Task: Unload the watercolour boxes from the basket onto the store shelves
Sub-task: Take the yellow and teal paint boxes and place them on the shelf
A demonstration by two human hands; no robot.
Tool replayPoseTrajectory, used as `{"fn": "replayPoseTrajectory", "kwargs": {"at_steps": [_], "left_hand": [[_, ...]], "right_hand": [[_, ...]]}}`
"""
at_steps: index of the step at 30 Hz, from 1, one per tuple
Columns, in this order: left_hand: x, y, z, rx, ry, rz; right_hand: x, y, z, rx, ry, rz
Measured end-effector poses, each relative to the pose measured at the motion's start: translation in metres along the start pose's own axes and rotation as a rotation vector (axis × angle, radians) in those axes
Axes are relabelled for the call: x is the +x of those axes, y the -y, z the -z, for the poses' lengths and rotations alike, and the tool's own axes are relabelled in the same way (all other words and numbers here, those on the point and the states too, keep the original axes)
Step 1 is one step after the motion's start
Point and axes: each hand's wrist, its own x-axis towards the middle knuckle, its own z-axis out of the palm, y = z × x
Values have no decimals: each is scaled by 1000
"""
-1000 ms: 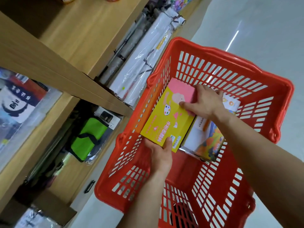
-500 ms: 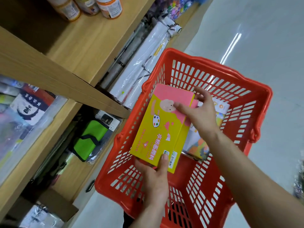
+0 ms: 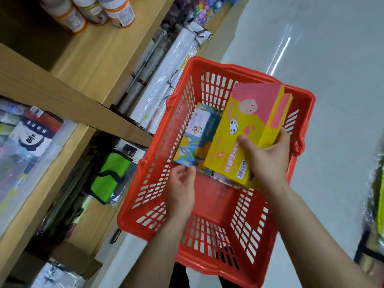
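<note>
Wooden shelves [image 3: 87, 65] fill the nine o'clock side, with a pale floor [image 3: 332, 80] toward three o'clock. Between them sits a red basket [image 3: 209, 192]. At its two o'clock corner the right hand [image 3: 268, 161] grips a yellow box [image 3: 245, 132] lifted above the rim, thumb on its face, fingers wrapped behind. The left hand [image 3: 180, 190], fingers loosely curled, seems to touch the near edge of a blue box [image 3: 197, 136] lying inside at eleven o'clock.

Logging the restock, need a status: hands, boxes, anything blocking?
Right hand grips yellow-pink box above red basket. Left hand open at the edge of the teal box lying inside. Nothing blocking.
</note>
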Motion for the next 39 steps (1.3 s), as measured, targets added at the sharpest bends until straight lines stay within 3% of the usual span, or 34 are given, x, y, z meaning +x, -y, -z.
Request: {"fn": "replayPoseTrajectory", "kwargs": {"at_steps": [4, 7, 12, 19, 22, 25, 28, 33, 39], "left_hand": [[62, -2, -2, 376, -1, -73], [77, 2, -17, 539, 34, -150], [72, 23, -27, 713, 67, -310], [83, 27, -7, 782, 179, -311], [78, 28, -10, 631, 100, -272], [69, 30, -19, 381, -65, -53], [66, 34, -26, 289, -36, 107], [77, 39, -35, 106, -42, 155], [79, 40, -43, -289, -38, 210]], "right_hand": [[2, -9, 7, -106, 16, 64], [-1, -22, 0, -100, -14, -21], [-17, -46, -9, 72, -64, -197], [-20, -40, -6, 21, -36, -129], [-21, -32, -2, 7, -33, -86], [-27, -21, 5, -11, -57, -26], [-32, -5, 15, -5, -84, 40], [-32, 9, 32, -33, -81, 103], [-29, 5, 37, -55, -62, 91]]}}
